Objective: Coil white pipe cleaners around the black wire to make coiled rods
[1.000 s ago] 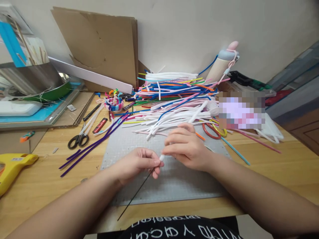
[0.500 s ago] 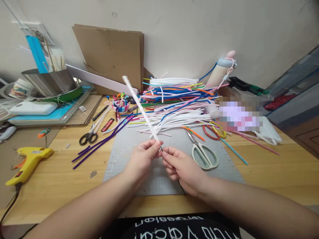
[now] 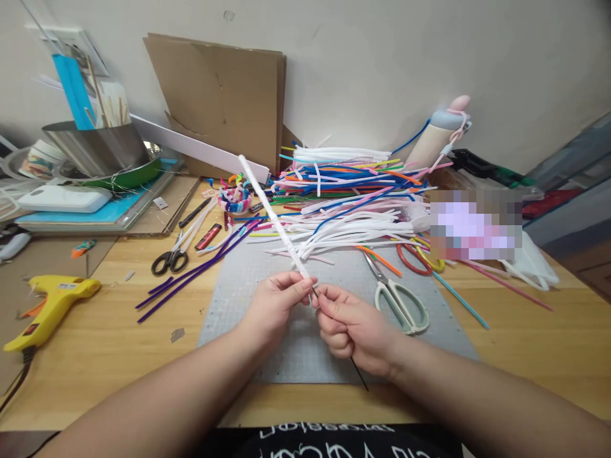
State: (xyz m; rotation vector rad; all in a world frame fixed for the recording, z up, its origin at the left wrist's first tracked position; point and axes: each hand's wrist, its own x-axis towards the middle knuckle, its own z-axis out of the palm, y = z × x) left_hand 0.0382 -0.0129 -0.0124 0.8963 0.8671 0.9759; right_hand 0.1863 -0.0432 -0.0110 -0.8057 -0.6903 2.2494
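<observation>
My left hand (image 3: 284,296) is closed, thumb and fingers pinching the lower end of a long white pipe-cleaner-wrapped stick (image 3: 271,213) that slants up to the left. Out of its lower end comes a thin dark rod (image 3: 360,374), which runs through my right hand (image 3: 351,321). The right fingers are curled round that rod, and its tail pokes out below the palm. Both hands nearly touch, above a grey cutting mat (image 3: 286,362). Just right of them lie scissors with pale green handles (image 3: 403,308). What the fingertips cover at the join is hidden.
Behind the hands lies a large heap of coloured pipe cleaners (image 3: 353,191). A yellow glue gun (image 3: 48,305), black-handled scissors (image 3: 169,261) and purple pipe cleaners (image 3: 191,277) lie to the left. Cardboard sheets (image 3: 219,102) lean on the wall. A bottle (image 3: 432,140) stands back right.
The view has shifted slightly. More of the dark rod now sticks out below my right hand. Both hands keep their grip, and the white stick keeps its slant.
</observation>
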